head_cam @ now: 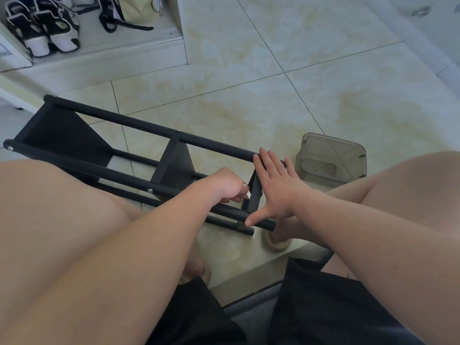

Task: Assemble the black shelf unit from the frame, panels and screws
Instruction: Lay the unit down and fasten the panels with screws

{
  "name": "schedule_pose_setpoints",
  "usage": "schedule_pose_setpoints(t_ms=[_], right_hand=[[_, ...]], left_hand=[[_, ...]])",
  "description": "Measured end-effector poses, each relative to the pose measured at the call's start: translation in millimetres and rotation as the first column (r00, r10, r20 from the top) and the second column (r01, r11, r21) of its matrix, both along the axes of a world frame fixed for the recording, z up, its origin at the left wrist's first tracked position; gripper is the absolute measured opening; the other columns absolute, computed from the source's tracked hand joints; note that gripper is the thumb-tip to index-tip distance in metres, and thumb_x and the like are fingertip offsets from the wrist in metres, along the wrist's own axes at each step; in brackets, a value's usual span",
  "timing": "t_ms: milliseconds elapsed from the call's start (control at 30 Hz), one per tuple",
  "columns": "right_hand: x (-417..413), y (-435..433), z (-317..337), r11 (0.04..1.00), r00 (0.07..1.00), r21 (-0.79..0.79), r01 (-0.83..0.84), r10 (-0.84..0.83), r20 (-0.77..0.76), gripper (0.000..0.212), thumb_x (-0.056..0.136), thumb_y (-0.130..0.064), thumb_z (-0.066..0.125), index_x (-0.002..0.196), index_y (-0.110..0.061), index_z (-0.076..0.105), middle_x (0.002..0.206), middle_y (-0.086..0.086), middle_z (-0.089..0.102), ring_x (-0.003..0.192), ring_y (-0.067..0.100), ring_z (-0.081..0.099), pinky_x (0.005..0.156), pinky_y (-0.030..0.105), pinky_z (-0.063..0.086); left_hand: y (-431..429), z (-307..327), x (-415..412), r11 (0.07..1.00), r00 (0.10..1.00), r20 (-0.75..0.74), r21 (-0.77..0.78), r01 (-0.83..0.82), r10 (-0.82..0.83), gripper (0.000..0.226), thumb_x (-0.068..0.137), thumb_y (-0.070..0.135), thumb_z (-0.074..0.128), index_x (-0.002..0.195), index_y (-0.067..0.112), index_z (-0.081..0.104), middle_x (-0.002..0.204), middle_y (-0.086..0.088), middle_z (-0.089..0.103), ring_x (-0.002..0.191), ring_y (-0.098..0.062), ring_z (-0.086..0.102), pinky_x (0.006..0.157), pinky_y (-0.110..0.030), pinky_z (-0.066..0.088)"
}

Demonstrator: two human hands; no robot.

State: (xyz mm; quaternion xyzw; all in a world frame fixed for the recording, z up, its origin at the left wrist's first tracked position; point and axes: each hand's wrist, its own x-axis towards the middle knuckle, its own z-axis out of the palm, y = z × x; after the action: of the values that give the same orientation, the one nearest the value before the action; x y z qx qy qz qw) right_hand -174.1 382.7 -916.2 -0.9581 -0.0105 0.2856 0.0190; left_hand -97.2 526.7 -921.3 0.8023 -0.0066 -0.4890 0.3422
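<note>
Shelf frame point(149, 128) and panels point(174, 163) — matte black, with silver screws point(150, 191). Floor point(273, 83) — cream tile, yellowish marbling, dark grout lines. Shoes point(42, 23) black and white. Bin point(331, 160) translucent grey. Shorts point(323, 307) black.

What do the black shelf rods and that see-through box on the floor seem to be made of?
Rods: probably metal tube with a matte black coating; round, uniform, little glare, fixed with a silver screw. Box: smoky translucent plastic; floor shows through, ribs look moulded.
</note>
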Motion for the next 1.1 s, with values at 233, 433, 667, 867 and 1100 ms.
schedule_pose_setpoints(t_ms=[233, 433, 667, 867, 1100], right_hand=[[-3, 3, -1, 1.000, 1.000, -0.004, 0.001, -0.001, 0.008, 0.161, 0.047, -0.104, 0.049, 0.150, -0.011, -0.034, 0.158, 0.009, -0.040, 0.148, 0.027, -0.033, 0.122, 0.056, -0.011], [-3, 2, -2, 1.000, 1.000, -0.001, 0.003, -0.003, 0.016, 0.162, 0.046, -0.104, 0.048, 0.150, -0.011, -0.034, 0.158, 0.010, -0.040, 0.149, 0.027, -0.032, 0.122, 0.056, -0.011], [-2, 2, -1, 1.000, 1.000, 0.009, 0.013, -0.014, 0.019, 0.162, 0.047, -0.102, 0.051, 0.151, -0.011, -0.032, 0.159, 0.009, -0.038, 0.149, 0.027, -0.031, 0.123, 0.055, -0.011], [-1, 1, 1, 1.000, 1.000, 0.010, 0.011, -0.011, 0.010, 0.161, 0.047, -0.102, 0.050, 0.151, -0.011, -0.031, 0.159, 0.009, -0.038, 0.149, 0.027, -0.031, 0.122, 0.055, -0.012], [-2, 1, -1, 1.000, 1.000, 0.019, 0.018, -0.018, 0.010, 0.161, 0.047, -0.103, 0.051, 0.152, -0.012, -0.031, 0.159, 0.008, -0.038, 0.149, 0.027, -0.031, 0.122, 0.055, -0.013]], left_hand=[[-1, 2, -3, 0.999, 1.000, -0.028, 0.035, 0.010, -0.009, 0.017, 0.100, 0.019, 0.054, 0.107, 0.011, 0.068, 0.082, 0.006, 0.074, 0.087, -0.009, 0.072, 0.096, -0.036, 0.052], [-3, 9, -6, 0.996, 0.998, -0.020, 0.067, 0.056, -0.054, 0.024, 0.101, 0.015, 0.049, 0.114, 0.008, 0.069, 0.093, 0.003, 0.075, 0.104, -0.014, 0.070, 0.102, -0.037, 0.049], [1, 13, -2, 0.966, 0.972, 0.024, 0.115, 0.231, -0.235, 0.029, 0.102, 0.014, 0.050, 0.121, 0.002, 0.067, 0.124, -0.012, 0.070, 0.124, -0.029, 0.060, 0.110, -0.045, 0.043], [10, 9, 2, 0.927, 0.930, 0.047, 0.113, 0.358, -0.365, 0.027, 0.099, 0.011, 0.052, 0.114, -0.001, 0.070, 0.120, -0.015, 0.071, 0.122, -0.033, 0.060, 0.108, -0.045, 0.043], [17, -1, 6, 0.886, 0.884, 0.064, 0.085, 0.457, -0.462, 0.024, 0.096, 0.015, 0.056, 0.104, -0.003, 0.071, 0.097, -0.007, 0.069, 0.095, -0.027, 0.060, 0.096, -0.039, 0.044]])
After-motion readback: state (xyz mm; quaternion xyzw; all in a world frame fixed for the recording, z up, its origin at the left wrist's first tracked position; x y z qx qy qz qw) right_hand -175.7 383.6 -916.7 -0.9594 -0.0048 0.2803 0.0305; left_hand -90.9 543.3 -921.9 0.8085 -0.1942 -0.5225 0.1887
